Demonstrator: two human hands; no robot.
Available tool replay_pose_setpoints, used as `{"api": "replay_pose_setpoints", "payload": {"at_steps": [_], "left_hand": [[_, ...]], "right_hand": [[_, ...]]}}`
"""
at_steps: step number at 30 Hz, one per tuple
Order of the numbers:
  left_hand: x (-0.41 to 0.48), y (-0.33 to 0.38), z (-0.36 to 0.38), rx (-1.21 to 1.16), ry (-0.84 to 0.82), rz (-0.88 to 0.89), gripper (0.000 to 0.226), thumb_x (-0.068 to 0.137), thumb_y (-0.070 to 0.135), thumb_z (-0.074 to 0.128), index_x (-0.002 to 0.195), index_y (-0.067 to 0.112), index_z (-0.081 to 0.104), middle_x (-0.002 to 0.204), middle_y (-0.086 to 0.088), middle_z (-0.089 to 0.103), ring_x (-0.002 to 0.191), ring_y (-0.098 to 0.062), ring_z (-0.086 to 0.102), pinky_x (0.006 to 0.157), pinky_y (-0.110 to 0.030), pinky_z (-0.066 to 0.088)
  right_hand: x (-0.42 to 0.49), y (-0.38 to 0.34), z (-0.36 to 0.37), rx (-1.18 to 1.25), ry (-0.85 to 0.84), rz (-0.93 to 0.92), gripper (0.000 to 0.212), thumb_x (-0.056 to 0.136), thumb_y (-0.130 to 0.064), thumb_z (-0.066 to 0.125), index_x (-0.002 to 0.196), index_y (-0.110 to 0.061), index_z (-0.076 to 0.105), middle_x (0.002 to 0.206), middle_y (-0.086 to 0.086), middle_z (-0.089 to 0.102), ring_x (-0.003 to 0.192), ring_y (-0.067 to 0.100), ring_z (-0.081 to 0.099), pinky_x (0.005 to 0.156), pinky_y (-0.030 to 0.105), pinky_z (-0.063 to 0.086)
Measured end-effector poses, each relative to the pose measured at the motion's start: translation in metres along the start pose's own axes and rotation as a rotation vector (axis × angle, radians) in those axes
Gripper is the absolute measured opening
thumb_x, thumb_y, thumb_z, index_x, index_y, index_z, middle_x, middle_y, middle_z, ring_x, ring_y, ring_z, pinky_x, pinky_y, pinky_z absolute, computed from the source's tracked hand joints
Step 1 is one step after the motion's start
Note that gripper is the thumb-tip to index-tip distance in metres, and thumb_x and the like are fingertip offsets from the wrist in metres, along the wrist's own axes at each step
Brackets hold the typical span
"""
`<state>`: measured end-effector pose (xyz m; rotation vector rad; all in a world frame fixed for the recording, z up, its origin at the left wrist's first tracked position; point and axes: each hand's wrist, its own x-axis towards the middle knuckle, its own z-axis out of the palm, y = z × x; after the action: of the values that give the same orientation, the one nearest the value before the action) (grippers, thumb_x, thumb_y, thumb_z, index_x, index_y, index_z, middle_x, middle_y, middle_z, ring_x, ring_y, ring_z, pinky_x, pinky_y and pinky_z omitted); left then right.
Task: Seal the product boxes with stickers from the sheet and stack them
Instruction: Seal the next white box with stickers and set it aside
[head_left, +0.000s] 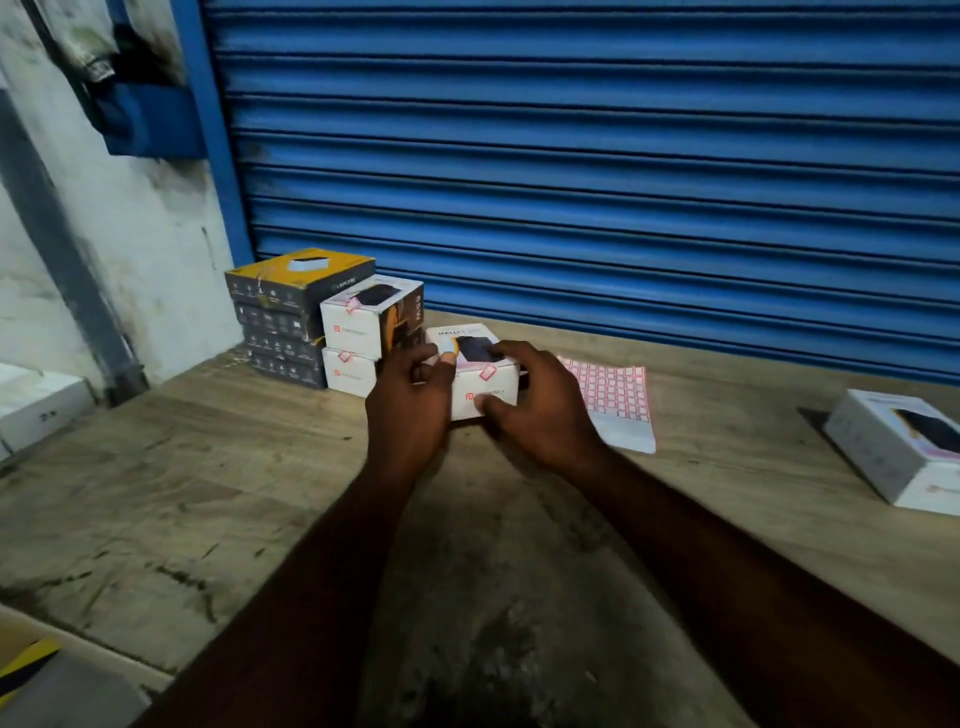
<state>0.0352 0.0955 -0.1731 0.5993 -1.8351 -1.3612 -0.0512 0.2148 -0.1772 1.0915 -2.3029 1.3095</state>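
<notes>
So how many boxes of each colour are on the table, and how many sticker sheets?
White product boxes: 4, namely the held box, two stacked, and one apart on the right.
Dark boxes in the yellow-topped stack: 4, as far as the layers show.
Sticker sheet: 1.
Total: 9.

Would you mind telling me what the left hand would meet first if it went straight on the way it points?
Most likely the stack of two white boxes just beyond the left hand, which grips the held box; depth is unclear.
</notes>
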Motion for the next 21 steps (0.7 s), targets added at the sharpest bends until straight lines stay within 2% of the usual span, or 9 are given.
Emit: {"api": "replay_pose_setpoints", "payload": {"at_steps": [2,4,7,9,11,13,17,21], "left_hand": [[-0.006,0.006,0.01,-0.25,-0.068,-0.13,0.034,0.086,0.041,0.072,0.115,0.024,0.069,0.122,-0.005,0.069,0.107,-0.021,0.068,0.09,-0.038,0.056],[-0.014,0.015,0.023,-0.447,-0.18,-0.235,0.029,0.092,0.031,0.069,0.118,0.017,0.068,0.112,-0.007,0.074,0.102,-0.022,0.072,0.076,-0.036,0.06],[-0.026,0.04,0.051,-0.564,-0.39,-0.324,0.026,0.099,0.029,0.058,0.113,0.01,0.07,0.104,-0.007,0.077,0.094,-0.018,0.073,0.076,-0.031,0.059],[-0.028,0.057,0.067,-0.652,-0.49,-0.435,0.027,0.101,0.028,0.055,0.112,0.008,0.068,0.096,-0.009,0.075,0.083,-0.017,0.071,0.075,-0.028,0.06],[-0.03,0.066,0.088,-0.639,-0.547,-0.473,0.029,0.1,0.027,0.056,0.117,0.006,0.066,0.098,-0.012,0.073,0.084,-0.019,0.07,0.083,-0.032,0.058],[-0.034,0.064,0.108,-0.589,-0.545,-0.417,0.027,0.099,0.027,0.057,0.114,0.007,0.067,0.1,-0.013,0.073,0.086,-0.019,0.071,0.086,-0.035,0.059],[-0.042,0.057,0.131,-0.542,-0.417,-0.305,0.018,0.097,0.024,0.061,0.096,0.01,0.071,0.093,-0.012,0.076,0.081,-0.017,0.074,0.066,-0.027,0.06],[-0.043,0.05,0.126,-0.555,-0.411,-0.266,0.018,0.098,0.027,0.06,0.099,0.015,0.072,0.094,-0.008,0.078,0.086,-0.016,0.075,0.071,-0.028,0.06]], "right_hand": [[-0.008,0.007,-0.018,-0.004,0.046,-0.048,0.059,0.072,-0.031,0.079,0.127,-0.023,0.059,0.117,0.003,0.061,0.104,0.02,0.06,0.089,0.044,0.053],[-0.014,0.016,-0.038,0.006,0.106,-0.085,0.058,0.071,-0.031,0.082,0.125,-0.023,0.062,0.112,0.0,0.059,0.097,0.016,0.061,0.084,0.038,0.055],[-0.022,0.032,-0.07,-0.012,0.208,-0.113,0.055,0.073,-0.028,0.085,0.124,-0.019,0.064,0.109,-0.001,0.058,0.092,0.013,0.06,0.077,0.026,0.054],[-0.027,0.043,-0.086,-0.028,0.261,-0.106,0.055,0.075,-0.028,0.083,0.126,-0.017,0.063,0.111,0.0,0.058,0.095,0.015,0.06,0.079,0.032,0.055],[-0.032,0.053,-0.104,-0.062,0.298,-0.101,0.053,0.078,-0.029,0.079,0.127,-0.017,0.063,0.117,0.004,0.054,0.104,0.018,0.057,0.087,0.039,0.053],[-0.037,0.062,-0.119,-0.184,0.307,-0.144,0.046,0.081,-0.028,0.075,0.124,-0.018,0.064,0.123,0.008,0.051,0.113,0.021,0.052,0.095,0.037,0.047],[-0.039,0.074,-0.132,-0.236,0.287,-0.195,0.039,0.081,-0.022,0.073,0.12,-0.018,0.068,0.122,0.01,0.055,0.115,0.024,0.051,0.095,0.033,0.041],[-0.037,0.074,-0.128,-0.232,0.286,-0.231,0.035,0.08,-0.018,0.074,0.116,-0.017,0.071,0.117,0.006,0.059,0.111,0.022,0.053,0.094,0.033,0.043]]}}
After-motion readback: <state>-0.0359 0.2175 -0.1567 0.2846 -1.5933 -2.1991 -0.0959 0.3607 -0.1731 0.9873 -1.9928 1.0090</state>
